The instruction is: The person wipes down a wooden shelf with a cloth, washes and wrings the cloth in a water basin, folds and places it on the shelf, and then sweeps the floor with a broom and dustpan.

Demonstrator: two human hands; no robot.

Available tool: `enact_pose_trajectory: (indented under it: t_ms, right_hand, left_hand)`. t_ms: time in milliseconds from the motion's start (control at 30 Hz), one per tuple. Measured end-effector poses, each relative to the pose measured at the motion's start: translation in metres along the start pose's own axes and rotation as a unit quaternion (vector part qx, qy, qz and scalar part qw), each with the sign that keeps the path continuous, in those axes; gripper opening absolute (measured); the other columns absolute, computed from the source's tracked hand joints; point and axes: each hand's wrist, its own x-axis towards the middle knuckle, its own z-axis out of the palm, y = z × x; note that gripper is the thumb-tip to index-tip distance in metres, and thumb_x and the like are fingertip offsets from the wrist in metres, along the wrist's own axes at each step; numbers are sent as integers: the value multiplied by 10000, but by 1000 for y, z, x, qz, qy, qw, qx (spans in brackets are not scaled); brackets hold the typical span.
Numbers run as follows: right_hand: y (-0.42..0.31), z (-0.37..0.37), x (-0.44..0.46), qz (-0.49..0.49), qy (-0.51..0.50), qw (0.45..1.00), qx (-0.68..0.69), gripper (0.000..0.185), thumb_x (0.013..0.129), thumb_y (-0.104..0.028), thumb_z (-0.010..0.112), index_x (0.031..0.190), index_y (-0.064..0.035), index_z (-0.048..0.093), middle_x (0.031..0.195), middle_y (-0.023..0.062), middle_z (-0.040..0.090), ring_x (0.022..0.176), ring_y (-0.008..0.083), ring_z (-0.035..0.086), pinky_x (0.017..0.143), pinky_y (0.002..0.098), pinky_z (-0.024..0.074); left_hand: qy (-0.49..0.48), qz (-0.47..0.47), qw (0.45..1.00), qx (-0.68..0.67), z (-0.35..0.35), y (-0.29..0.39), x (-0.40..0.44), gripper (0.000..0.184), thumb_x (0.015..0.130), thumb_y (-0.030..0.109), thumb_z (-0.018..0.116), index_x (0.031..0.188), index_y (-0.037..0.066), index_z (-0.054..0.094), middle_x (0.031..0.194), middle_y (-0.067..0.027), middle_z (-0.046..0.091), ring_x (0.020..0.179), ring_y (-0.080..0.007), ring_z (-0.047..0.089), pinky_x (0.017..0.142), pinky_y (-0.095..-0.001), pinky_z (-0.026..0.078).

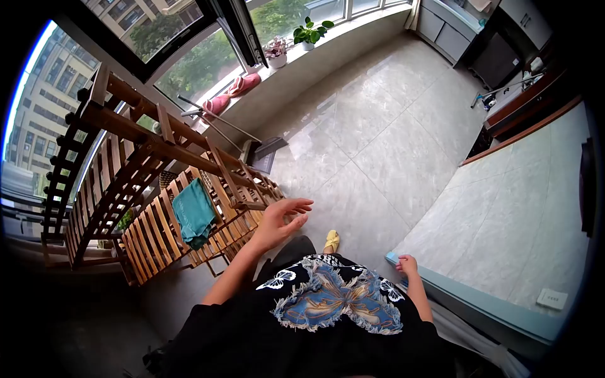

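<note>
My left hand (282, 222) is raised in front of my body with its fingers apart, holding nothing, near the right end of the slatted wooden shelf (146, 242). A folded teal cloth (194, 211) lies on that shelf. Low on the right, my right hand (407, 264) has its fingers closed on a small light-blue object (392, 257), too small to name exactly. It is beside the edge of the pale tiled wall (504, 208).
Pink slippers (244, 84) and potted plants (308, 33) stand on the window ledge. A dustpan (270, 151) rests on the tiled floor (372, 145) below it. Grey cabinets (441, 31) are at the upper right, and a white switch plate (552, 298) is at the lower right.
</note>
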Motion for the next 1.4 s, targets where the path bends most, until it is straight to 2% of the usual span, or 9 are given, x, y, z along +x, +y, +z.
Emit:
enact_pose_trajectory:
  t_ms: [200,367,400,567,733,1033,1233,1367,1400]
  right_hand:
    - [-146,-15,98,-122,-60,985,-103,289,855,-51,518,1123,-44,627,819,115,698,628,152,662,537,271,497]
    - [-224,2,100,-175,-145,959,-170,283,887,-79,526,1155,-77,617,858,85,704,655,135,665,551,257,492]
    - [-260,-1,115,-163,-153,959,-174,286,873,-65,526,1143,-59,622,850,93,703,658,142,671,548,259,485]
    - [-258,-38,152,-62,-112,987,-96,297,887,-66,531,1175,-73,608,860,102,707,674,158,680,547,272,494]
    - [-283,-78,182,1,-103,989,-110,291,885,-68,547,1167,-54,616,876,114,710,693,168,683,584,285,519]
    - [-425,-94,263,-25,-168,961,-216,278,870,-76,576,1140,-37,633,869,116,712,680,174,685,600,289,531]
    - [-577,-56,341,-135,-238,912,-305,272,860,-81,595,1121,-25,644,865,118,714,672,179,686,611,291,539]
    - [-710,34,327,-391,-188,807,-401,273,851,-96,641,1118,-37,650,841,84,708,701,163,682,643,280,533]
    - [-749,68,276,-444,-204,791,-369,273,851,-88,666,1121,-58,653,840,63,692,719,145,659,663,278,528]
  left_hand:
    - [122,-5,987,106,8,-25,66,342,894,124,659,1223,34,632,1076,-118,691,1030,-205,658,900,-327,503]
    - [184,15,968,171,0,-35,126,310,866,136,671,1161,45,660,1081,-131,687,999,-255,659,894,-359,500]
    - [206,6,969,133,-6,-48,158,284,862,130,668,1132,41,666,1050,-135,693,979,-264,663,883,-365,505]
    - [221,-22,966,132,-13,-78,211,237,869,118,643,1082,18,671,972,-141,706,942,-272,674,860,-371,517]
    - [190,-67,971,129,-44,-104,272,239,867,115,622,1074,3,666,964,-161,699,886,-281,680,806,-374,533]
    - [273,-168,937,137,-64,-124,305,242,873,138,627,1082,24,670,947,-157,702,873,-290,678,789,-380,532]
    - [392,-232,880,133,-69,-121,309,236,881,128,635,1093,31,670,983,-164,694,874,-273,674,795,-370,529]
    - [453,-251,852,79,-66,-119,301,221,886,120,633,1081,25,673,1003,-166,690,866,-263,677,794,-367,529]
    - [465,-257,845,56,-68,-124,300,324,871,151,659,1173,35,640,1085,-168,678,962,-281,666,855,-374,518]
